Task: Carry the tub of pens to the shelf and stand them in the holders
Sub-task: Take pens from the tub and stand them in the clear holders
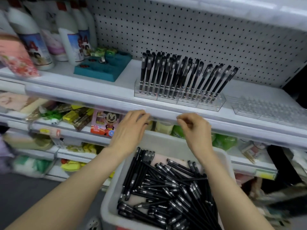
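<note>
White tub [111, 193] of loose black pens [167, 188] sat below the shelf [123, 87] edge, left hand [131, 130] loosely bent against its front rail, right hand [195, 131] curled alongside, grip unclear, clear holder [207, 104] above, filled.

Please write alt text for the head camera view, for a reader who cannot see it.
The left hand and the right hand are at the front edge of a white shelf, above a white tub of loose black pens. On the shelf, a clear holder holds many standing pens; an empty holder lies to its right.
</note>
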{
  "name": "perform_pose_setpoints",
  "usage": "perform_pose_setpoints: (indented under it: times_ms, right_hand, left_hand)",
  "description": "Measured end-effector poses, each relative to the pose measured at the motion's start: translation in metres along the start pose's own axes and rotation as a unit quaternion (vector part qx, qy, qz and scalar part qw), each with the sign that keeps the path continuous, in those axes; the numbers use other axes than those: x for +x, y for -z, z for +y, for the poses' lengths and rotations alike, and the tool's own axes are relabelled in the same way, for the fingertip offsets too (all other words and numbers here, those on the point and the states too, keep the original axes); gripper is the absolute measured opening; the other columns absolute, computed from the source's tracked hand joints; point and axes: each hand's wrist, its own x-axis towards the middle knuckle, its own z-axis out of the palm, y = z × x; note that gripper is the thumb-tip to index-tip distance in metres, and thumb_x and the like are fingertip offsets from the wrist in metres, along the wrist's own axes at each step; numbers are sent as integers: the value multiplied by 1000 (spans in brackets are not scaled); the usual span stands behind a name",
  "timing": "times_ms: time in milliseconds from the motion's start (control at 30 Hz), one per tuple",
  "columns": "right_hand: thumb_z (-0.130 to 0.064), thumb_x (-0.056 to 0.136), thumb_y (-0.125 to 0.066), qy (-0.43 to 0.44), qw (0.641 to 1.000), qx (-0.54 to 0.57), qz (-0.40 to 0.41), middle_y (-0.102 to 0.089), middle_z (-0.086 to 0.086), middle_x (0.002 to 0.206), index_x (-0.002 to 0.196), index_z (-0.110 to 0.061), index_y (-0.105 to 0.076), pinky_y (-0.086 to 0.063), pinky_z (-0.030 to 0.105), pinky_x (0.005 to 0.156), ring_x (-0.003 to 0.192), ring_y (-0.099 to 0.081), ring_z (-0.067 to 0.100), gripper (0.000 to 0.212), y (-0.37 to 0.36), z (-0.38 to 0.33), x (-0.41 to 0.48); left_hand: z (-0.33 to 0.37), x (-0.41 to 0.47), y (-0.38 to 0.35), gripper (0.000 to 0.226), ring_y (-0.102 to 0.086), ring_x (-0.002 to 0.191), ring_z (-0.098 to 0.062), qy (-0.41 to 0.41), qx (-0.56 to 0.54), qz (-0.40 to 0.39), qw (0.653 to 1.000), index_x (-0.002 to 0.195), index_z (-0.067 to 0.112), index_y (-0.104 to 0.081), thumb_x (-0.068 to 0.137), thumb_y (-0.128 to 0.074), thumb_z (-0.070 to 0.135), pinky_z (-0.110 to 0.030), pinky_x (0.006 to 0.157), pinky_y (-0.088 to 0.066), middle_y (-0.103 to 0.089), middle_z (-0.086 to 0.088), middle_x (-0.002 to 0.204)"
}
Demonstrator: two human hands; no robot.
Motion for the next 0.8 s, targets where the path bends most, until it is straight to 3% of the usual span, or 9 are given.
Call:
perform_pose_setpoints:
  times_ms: [133,200,300,400,567,800]
  right_hand:
    - [-14,91,-67,44,983,-41,-176,-71,-4,98,99,-17,-74,-48,19,79,86,-65,12,12,-31,25,-53]
    - [-11,92,-64,104,958,-54,-262,-70,-3,101,103,-16,-73,-49,26,84,92,-64,16,15,-47,28,-61]
    - [-12,91,-61,208,915,-70,-340,-70,2,107,108,-14,-70,-47,36,94,100,-62,23,20,-73,16,-59]
    - [-23,92,-57,261,873,-103,-400,-66,6,121,117,-15,-67,-46,41,97,110,-59,29,28,-96,5,-58]
    - [-44,98,-48,235,853,-192,-425,-53,-1,137,132,-31,-55,-42,42,96,118,-52,29,37,-91,14,-59]
    - [-37,97,-52,160,864,-197,-434,-58,-3,128,127,-33,-59,-40,36,102,118,-53,21,31,-45,48,-55]
  left_hand:
    - [-2,-27,-3,52,-50,118,-36,27,22,-53,998,131,5,-57,80,-68,-3,-47,92,-52,-52,-15,135]
    - [-2,-32,-5,56,-52,113,-36,47,23,-66,996,131,6,-56,78,-68,-7,-47,87,-54,-53,-15,131]
    - [-3,-35,-9,52,-52,107,-37,65,25,-95,993,130,5,-58,80,-63,-6,-44,83,-52,-56,-16,125]
    - [1,-32,-7,54,-47,116,-36,78,36,-124,988,137,7,-52,85,-55,-4,-40,92,-43,-51,-15,133]
    - [9,-27,-2,57,-40,124,-31,104,58,-153,981,143,10,-44,88,-46,-4,-39,98,-38,-44,-12,138]
    - [16,-25,-2,62,-40,126,-29,88,109,-157,978,142,9,-45,83,-53,-9,-38,94,-44,-45,-11,139]
